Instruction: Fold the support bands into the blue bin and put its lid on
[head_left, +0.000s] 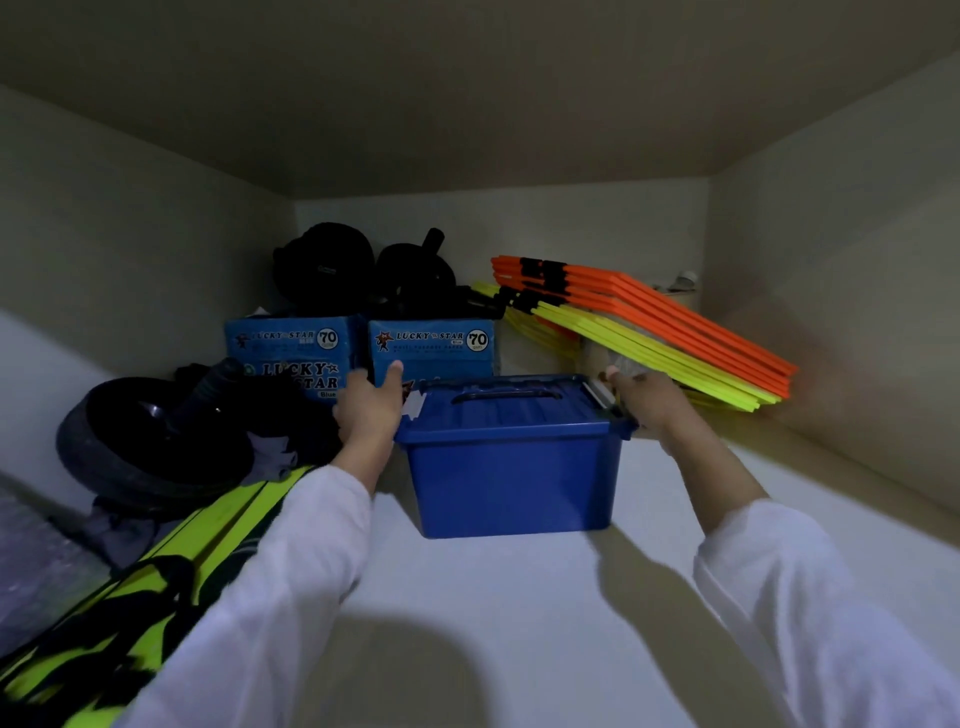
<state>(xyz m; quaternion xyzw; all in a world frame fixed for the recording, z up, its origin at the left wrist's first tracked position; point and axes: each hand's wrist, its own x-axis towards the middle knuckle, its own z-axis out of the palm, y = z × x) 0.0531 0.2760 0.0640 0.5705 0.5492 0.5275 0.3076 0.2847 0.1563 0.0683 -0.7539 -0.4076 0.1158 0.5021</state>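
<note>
Only the head cam here, so: blue bin (511, 478) is sitting on the white shelf (519, 597) inside a dim cupboard, lid (506, 402) on it w/ the handle lying flat. My left hand (370, 410) is against the left end of the rim, thumb up by the lid corner, and my right hand (649, 402) is at the right end by the clip. Fingers on both go round the far side, so I can't tell if I've really got it clamped or I'm just touching, it's pretty dark tbh. Can't see the support bands anywhere in shot. Imo the step is getting the bin out square: grip under the rim both sides, not the lid, lift even and slide straight toward me. Watch the Lucky Star boxes (434, 345) just behind and the orange/yellow slats (649, 322) leaning close on the right, easy to snag those.
</note>
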